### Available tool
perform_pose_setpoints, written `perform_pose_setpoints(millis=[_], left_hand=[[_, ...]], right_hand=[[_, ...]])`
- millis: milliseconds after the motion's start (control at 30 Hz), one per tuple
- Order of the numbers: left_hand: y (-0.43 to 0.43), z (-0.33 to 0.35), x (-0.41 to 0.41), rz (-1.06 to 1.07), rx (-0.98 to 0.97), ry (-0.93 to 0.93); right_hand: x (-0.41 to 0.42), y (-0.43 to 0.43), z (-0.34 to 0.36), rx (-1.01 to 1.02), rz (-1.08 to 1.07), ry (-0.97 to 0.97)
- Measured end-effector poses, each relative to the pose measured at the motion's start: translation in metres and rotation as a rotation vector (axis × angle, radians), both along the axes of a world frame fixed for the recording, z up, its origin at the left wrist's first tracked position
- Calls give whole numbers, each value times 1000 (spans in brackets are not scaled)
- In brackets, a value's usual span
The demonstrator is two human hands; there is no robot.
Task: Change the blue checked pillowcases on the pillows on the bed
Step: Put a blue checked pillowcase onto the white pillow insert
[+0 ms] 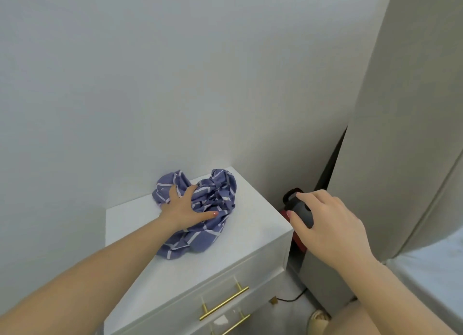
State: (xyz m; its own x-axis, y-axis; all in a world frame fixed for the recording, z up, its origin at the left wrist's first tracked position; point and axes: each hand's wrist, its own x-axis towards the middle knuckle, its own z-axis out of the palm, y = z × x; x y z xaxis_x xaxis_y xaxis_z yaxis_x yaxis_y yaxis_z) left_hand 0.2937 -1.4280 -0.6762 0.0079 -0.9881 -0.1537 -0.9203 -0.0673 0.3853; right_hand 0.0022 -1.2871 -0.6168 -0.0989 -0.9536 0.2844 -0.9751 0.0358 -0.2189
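White nightstand (250, 244) against pale wall (150, 71); beige headboard (400, 109).

place: home bedroom | evidence: white nightstand (250, 234), padded headboard (400, 109), bed (438, 272)

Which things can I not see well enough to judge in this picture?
- Head view: the dark and red object beside the nightstand; the right hand covers part of it.
- Head view: the left hand has fingertips buried in pillowcase folds; grip or press is unclear.
- Head view: the bed, cut by the right edge; no pillows show.
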Motion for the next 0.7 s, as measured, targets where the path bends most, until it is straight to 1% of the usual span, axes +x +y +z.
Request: perform_pose_setpoints(millis=[67,133,233,367,533,567,600,667,700], left_hand=[[-6,-9,-11,32,7,-1],[-8,-21,-19,67,21,-40],[-6,-36,-30,56,-26,-42],[7,-21,-64,-37,-128,96],[51,34,-138,-239,-151,349],[62,45,-154,-284,-148,396],[73,55,-170,-331,-144,439],[95,69,-204,-426,-142,515],[105,75,-223,-470,-143,545]], right_hand=[[-10,5,0,33,-33,-22],[-20,11,1,41,-55,-17],[-35,21,3,57,-84,18],[-56,33,5,56,-131,14],[-76,48,2,18,-153,-85],[-80,52,2,0,-144,-160],[-85,57,2,-22,-128,-297],[-98,72,6,-105,-98,-650],[-107,81,9,-158,-98,-789]])
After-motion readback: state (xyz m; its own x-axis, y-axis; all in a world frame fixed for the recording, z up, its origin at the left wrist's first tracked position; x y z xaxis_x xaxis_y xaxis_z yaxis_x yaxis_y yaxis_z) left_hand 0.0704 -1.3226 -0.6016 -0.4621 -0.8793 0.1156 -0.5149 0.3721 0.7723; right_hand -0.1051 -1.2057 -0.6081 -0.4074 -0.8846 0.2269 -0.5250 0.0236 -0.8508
